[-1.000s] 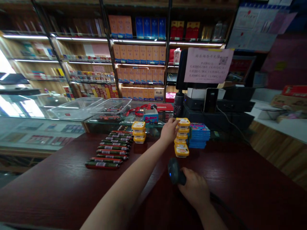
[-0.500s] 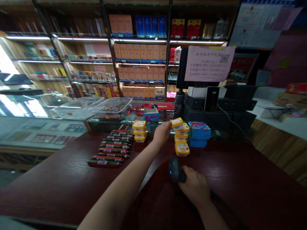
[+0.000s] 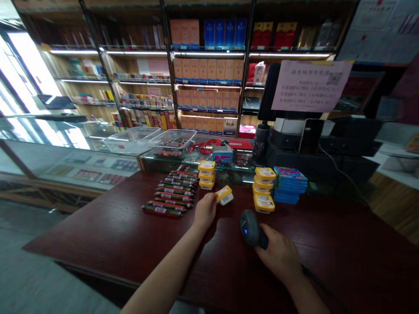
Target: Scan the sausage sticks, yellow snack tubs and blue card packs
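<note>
Across a dark wooden counter [image 3: 108, 231], a yellow-lidded tub [image 3: 224, 195] is held closed in the left hand [image 3: 205, 211], near a barcode scanner [image 3: 250, 229] clamped in the right hand [image 3: 278, 250]. More tubs are left in a left stack [image 3: 206, 174] and a right stack [image 3: 264, 189], with sausages [image 3: 170, 194] laid in rows beyond the left one.

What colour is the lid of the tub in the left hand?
The tub's lid is yellow, shown best in the head view.
</note>
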